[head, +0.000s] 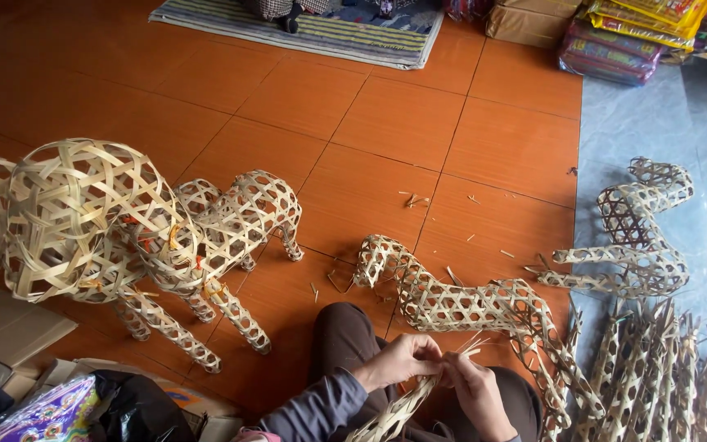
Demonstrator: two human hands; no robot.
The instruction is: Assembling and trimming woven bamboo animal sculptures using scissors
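I sit on an orange tiled floor (386,123). My left hand (398,360) and my right hand (475,385) meet over my lap, both gripping a slim woven bamboo tube (393,413) with loose strip ends (472,345) fanning out at its top. Just beyond my hands lies a woven bamboo animal body (460,299) on its side. A second woven animal frame (640,237) lies further right.
Finished woven bamboo animal figures (124,237) stand at the left. A pile of woven bamboo leg tubes (664,376) lies at the right. Cardboard (10,327) and bags (59,413) sit near left. A striped mat (321,33) and packaged goods (615,37) lie at the far side.
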